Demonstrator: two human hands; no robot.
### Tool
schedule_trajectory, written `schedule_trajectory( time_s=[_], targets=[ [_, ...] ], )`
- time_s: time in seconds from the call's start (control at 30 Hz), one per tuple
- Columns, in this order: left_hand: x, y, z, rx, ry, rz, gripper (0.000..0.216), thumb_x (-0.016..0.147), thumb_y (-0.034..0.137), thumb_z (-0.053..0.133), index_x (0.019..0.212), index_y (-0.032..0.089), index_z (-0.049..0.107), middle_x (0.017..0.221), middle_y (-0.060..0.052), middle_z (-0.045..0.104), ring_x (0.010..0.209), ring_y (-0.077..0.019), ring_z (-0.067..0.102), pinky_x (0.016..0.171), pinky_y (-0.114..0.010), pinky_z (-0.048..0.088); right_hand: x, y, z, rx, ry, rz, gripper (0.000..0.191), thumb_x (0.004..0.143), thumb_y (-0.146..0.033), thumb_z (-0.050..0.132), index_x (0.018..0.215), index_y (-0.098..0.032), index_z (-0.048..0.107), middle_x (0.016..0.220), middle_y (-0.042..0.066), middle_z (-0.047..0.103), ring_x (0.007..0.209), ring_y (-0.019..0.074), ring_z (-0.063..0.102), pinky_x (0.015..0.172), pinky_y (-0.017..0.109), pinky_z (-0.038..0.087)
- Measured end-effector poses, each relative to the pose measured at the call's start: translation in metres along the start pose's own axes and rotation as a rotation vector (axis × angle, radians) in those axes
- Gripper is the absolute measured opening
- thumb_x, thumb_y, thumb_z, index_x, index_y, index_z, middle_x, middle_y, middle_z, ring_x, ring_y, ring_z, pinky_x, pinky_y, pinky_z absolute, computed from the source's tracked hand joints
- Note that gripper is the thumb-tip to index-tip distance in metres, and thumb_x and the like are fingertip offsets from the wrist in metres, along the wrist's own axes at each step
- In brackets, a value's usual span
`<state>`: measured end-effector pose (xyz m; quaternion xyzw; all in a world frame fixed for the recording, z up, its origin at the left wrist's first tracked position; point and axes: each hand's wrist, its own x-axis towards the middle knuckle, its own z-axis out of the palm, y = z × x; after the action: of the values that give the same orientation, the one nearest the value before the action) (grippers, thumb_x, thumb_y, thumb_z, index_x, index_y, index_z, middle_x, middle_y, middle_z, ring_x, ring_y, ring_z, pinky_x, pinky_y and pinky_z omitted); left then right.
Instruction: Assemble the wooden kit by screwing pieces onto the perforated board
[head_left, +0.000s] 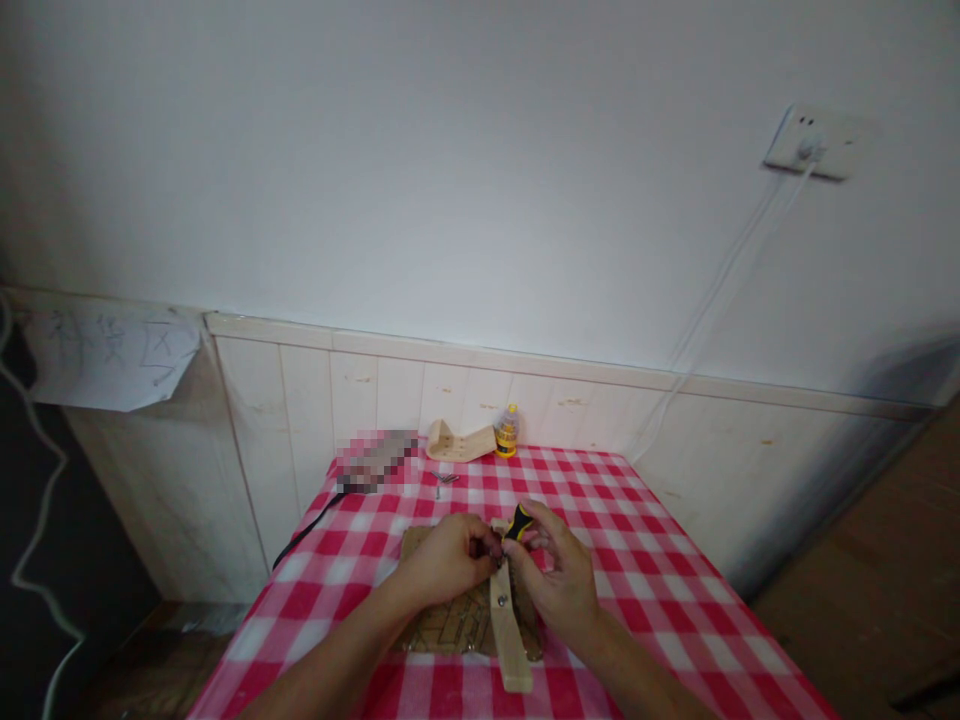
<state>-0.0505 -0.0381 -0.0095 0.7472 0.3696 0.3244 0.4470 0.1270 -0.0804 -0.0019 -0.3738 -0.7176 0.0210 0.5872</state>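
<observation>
My right hand point(562, 575) is closed around a short screwdriver point(519, 521) with a black and yellow handle, held tilted over a pale wooden piece point(510, 640). My left hand point(454, 560) pinches at the same spot on the wood, its fingertips close to the screwdriver's lower end; what lies between them is too small and hidden to make out. A screw point(502, 601) shows in the wood just below the fingers. Under the wooden piece lies a brown patterned mat point(450, 625), partly covered by my left hand and forearm.
Toward the back of the red and white checked tablecloth point(637, 560) are several loose screws point(445, 479), a curved wooden part point(461, 445) with holes and a yellow bottle point(508, 432). A blurred-out item point(375, 460) with a black strap lies at the back left. A wall stands behind.
</observation>
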Motion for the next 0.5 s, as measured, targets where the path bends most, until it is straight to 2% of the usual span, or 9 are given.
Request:
schedule_trajectory(
  time_s=[0.17,0.27,0.5],
  targets=[
    [0.0017,-0.0068,0.0012,-0.024,-0.012,0.005,0.015,0.072,0.015,0.063,0.082,0.014,0.074,0.08,-0.003,0.072,0.069,-0.016,0.062,0.06,-0.023,0.043,-0.0044,0.0013,-0.0028,0.066,-0.055,0.025,0.053,0.09,-0.011,0.061,0.139,-0.03,0.054,0.113,0.008,0.076,0.087,0.0217,0.079,0.076,0.032,0.067],
    [0.0027,-0.0094,0.0023,-0.036,-0.017,0.006,0.016,0.072,0.015,0.062,0.083,0.014,0.074,0.08,-0.004,0.073,0.069,-0.0164,0.063,0.06,-0.024,0.044,-0.0047,-0.0008,-0.0023,0.139,-0.088,0.034,0.053,0.092,-0.008,0.057,0.141,-0.03,0.051,0.114,0.008,0.077,0.095,0.0225,0.079,0.081,0.033,0.067],
    [0.0016,-0.0047,0.0023,-0.036,-0.012,0.011,0.017,0.072,0.015,0.062,0.083,0.015,0.075,0.083,-0.005,0.076,0.072,-0.0178,0.066,0.063,-0.024,0.045,-0.0048,-0.0003,-0.0011,0.122,-0.086,0.044,0.052,0.093,-0.011,0.059,0.141,-0.03,0.053,0.114,0.008,0.077,0.094,0.0221,0.079,0.083,0.033,0.066]
  ],
)
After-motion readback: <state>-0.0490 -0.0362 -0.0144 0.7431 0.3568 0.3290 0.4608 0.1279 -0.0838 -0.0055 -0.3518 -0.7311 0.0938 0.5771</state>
